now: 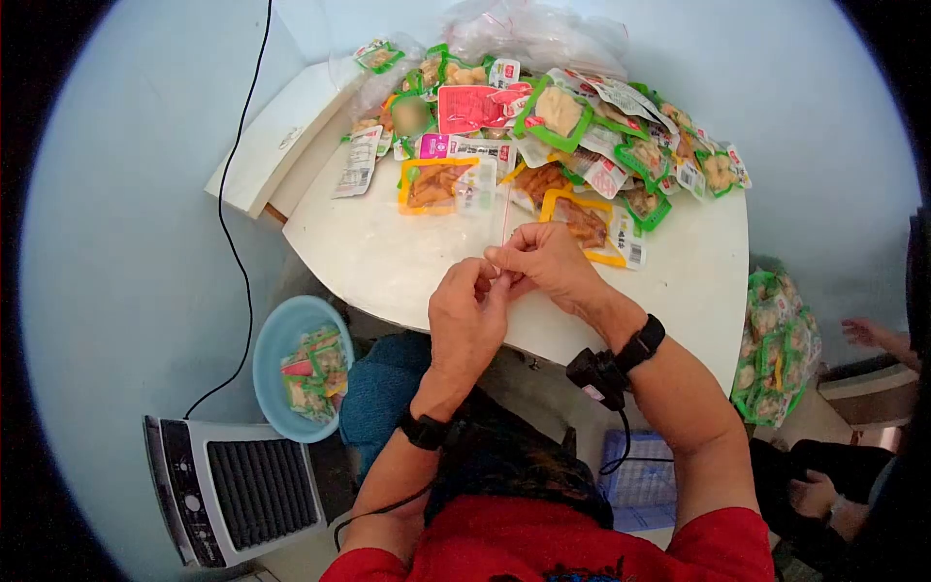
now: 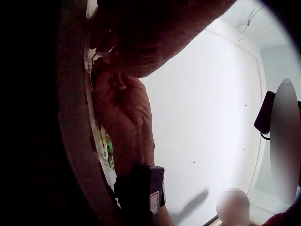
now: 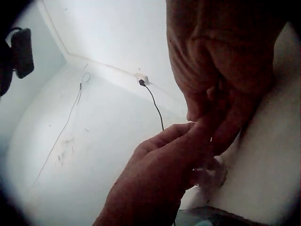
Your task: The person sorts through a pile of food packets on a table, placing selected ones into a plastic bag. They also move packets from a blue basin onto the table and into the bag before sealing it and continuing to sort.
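Observation:
Both hands meet over the front part of the white table (image 1: 388,247). Fingers of the left hand (image 1: 470,315) are bent at the edge of a clear plastic bag (image 1: 493,225) with a thin red line, pinching it. Thumb and index finger of the right hand (image 1: 562,267) pinch the same edge, touching the left fingertips. The bag lies between two yellow-edged packs of brown food, the left pack (image 1: 436,186) and the right pack (image 1: 588,225). In the right wrist view, the right hand (image 3: 221,56) is above the left hand (image 3: 160,165); shadow hides the fingertips' details.
Green-edged and red food packs (image 1: 558,112) are heaped at the table's back, before clear bags (image 1: 533,34). A blue basin (image 1: 267,364) with packs stands at left, near an air cooler (image 1: 257,490). A full sack (image 1: 776,349) and another person's hand (image 1: 863,332) are at right.

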A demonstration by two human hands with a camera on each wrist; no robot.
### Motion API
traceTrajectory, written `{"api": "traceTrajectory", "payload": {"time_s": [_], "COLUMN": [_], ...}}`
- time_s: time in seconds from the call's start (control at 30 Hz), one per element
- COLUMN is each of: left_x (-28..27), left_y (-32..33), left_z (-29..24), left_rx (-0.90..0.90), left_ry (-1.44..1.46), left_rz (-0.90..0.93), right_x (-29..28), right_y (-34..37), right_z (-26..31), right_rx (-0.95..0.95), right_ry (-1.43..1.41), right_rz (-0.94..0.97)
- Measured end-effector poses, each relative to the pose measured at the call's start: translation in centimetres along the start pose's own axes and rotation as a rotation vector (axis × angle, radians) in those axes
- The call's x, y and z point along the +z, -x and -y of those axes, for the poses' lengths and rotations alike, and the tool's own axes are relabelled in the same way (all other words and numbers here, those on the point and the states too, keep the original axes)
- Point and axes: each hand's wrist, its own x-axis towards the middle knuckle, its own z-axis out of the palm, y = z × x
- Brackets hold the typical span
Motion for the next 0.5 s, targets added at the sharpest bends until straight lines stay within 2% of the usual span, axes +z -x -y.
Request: {"api": "traceTrajectory", "payload": {"time_s": [0.13, 0.23, 0.43, 0.5], "left_x": [-0.2, -0.3, -1.1, -1.3], "left_y": [0.0, -0.1, -0.4, -0.3], "left_z": [-0.3, -0.2, 1.0, 1.3], "left_rx": [-0.005, -0.157, -0.302, -0.288], "left_ry": [0.029, 0.204, 0.336, 0.315], "left_rz": [0.005, 0.056, 0.110, 0.032], "right_x": [0.0, 0.0, 0.2, 0.2], "right_y": [0.1, 0.0, 0.3, 0.3], "right_z": [0.0, 0.2, 0.7, 0.7], "right_rx": [-0.012, -0.025, 0.015, 0.020], "right_ry": [0.019, 0.035, 0.020, 0.016], "right_rz": [0.012, 0.029, 0.040, 0.044]}}
